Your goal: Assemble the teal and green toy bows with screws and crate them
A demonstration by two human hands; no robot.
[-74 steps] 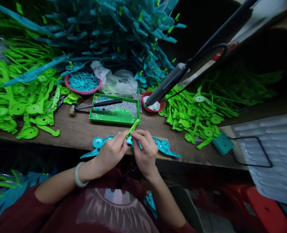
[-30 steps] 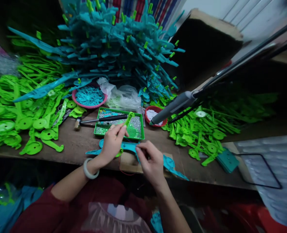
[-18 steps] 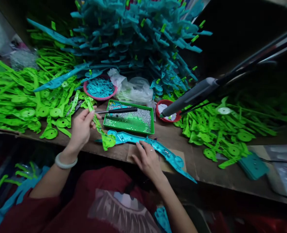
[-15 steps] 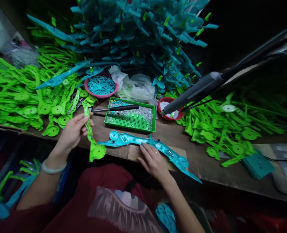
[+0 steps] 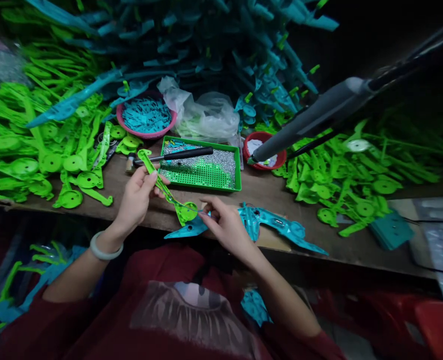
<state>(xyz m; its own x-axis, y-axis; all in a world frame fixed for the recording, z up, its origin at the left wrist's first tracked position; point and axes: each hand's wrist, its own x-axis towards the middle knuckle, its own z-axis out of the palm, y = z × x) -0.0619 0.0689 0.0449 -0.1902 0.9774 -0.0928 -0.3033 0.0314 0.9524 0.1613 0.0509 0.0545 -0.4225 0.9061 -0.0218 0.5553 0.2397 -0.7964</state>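
Note:
My left hand (image 5: 137, 195) is closed around a long lime-green plastic part (image 5: 156, 175), slanted, with its round disc end toward my right hand. My right hand (image 5: 225, 220) pinches a thin strand (image 5: 196, 209) that runs along the disc end; whether it is string or wire I cannot tell. Below the hands, a blue plastic bow-shaped piece (image 5: 281, 225) lies on the bench, its middle partly hidden by my right hand. A hammer (image 5: 189, 153) with a black handle rests across a green perforated tray (image 5: 240, 175) of small metal bits, just beyond my left hand.
Lime-green parts are heaped at left (image 5: 26, 135) and right (image 5: 330, 185). Blue pieces (image 5: 191, 50) are stacked at the back. A pink bowl (image 5: 148, 134) of blue bits, a plastic bag (image 5: 214, 117), and a red bowl (image 5: 264, 162) stand behind. A grey power screwdriver (image 5: 311, 117) hangs over the right.
My right hand has left the blue piece's middle, risen, and now pinches the strand by the green part. My left hand has moved right, tilting the green part. The view has shifted.

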